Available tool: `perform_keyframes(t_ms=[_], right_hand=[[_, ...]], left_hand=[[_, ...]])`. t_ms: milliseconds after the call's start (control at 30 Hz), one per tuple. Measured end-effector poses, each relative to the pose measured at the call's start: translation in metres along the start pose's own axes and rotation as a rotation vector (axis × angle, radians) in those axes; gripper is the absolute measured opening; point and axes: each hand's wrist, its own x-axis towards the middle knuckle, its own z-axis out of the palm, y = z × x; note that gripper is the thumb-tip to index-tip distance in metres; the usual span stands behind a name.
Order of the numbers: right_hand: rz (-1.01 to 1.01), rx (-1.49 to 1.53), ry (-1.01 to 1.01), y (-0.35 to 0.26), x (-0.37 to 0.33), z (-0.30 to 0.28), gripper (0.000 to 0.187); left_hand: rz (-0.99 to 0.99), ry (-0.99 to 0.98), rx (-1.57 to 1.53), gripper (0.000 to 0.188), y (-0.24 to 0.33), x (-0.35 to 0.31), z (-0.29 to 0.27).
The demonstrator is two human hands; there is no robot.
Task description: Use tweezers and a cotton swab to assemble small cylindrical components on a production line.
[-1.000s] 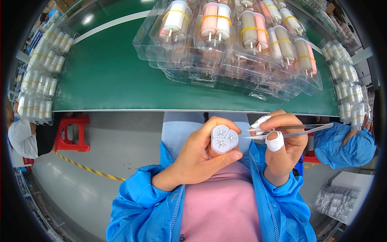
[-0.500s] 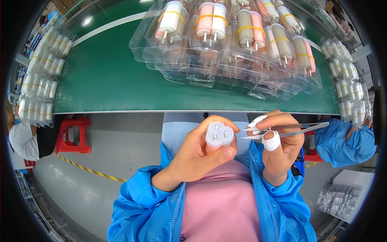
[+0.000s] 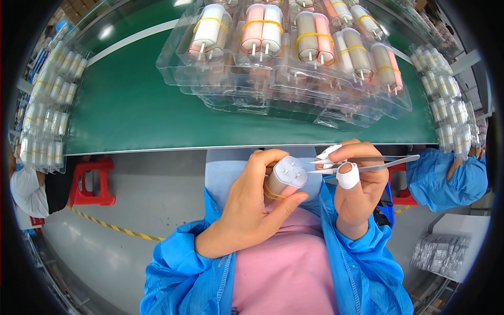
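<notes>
My left hand [image 3: 239, 212] is closed around a bundle of cylinders [image 3: 278, 190], grey and pink, with a yellow rubber band round it. Its pale three-lobed end [image 3: 290, 172] tilts up and to the right, with small nubs on the lobes. In my right hand [image 3: 359, 197] is a pair of metal tweezers [image 3: 386, 165], lying sideways with the tips pointing left. Those tips stand apart from each other, close to the bundle's end; whether they touch it I cannot tell. White tape [image 3: 347, 178] wraps the thumb and another finger of my right hand.
Stacked clear plastic trays [image 3: 252, 100] with banded white, pink and grey cylinders stand on the green table [image 3: 121, 105]. More filled trays rise at left [image 3: 50, 115] and right [image 3: 446, 105]. Red stools [image 3: 94, 181] and co-workers flank me; a box of silvery packets [image 3: 441, 252] is lower right.
My left hand has tipped the bundle, so its banded side now shows and its end leans right. The tweezers remain beside that end. The whole view has shifted slightly.
</notes>
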Motion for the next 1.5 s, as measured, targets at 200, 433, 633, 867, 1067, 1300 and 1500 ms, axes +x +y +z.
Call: perform_keyframes(t_ms=[200,433,633,867,1067,1300,1500], right_hand=[[-0.014,0.011,-0.014,0.001,0.001,0.001,0.012],[0.001,0.027,0.003,0.001,0.000,0.006,0.009],[0.023,-0.024,-0.024,0.000,0.006,0.013,0.012],[-0.082,-0.073,-0.056,-0.007,0.016,0.029,0.018],[-0.434,-0.149,0.009,-0.025,0.046,0.031,0.027],[-0.491,-0.162,0.455,-0.033,0.091,-0.044,0.028],[-0.308,0.118,0.593,0.012,0.103,-0.122,0.018]], left_hand=[[0.030,0.018,0.013,0.056,-0.002,0.000,0.002],[0.038,0.015,0.041,0.056,-0.003,0.001,-0.001],[0.059,0.017,0.064,0.056,-0.005,0.004,-0.011],[0.049,0.044,0.011,0.057,-0.007,0.009,-0.031],[0.188,0.041,0.110,0.056,0.020,0.025,-0.080],[0.148,0.303,0.025,0.063,0.067,0.064,-0.141],[0.094,0.125,0.148,0.050,0.078,0.174,-0.161]])
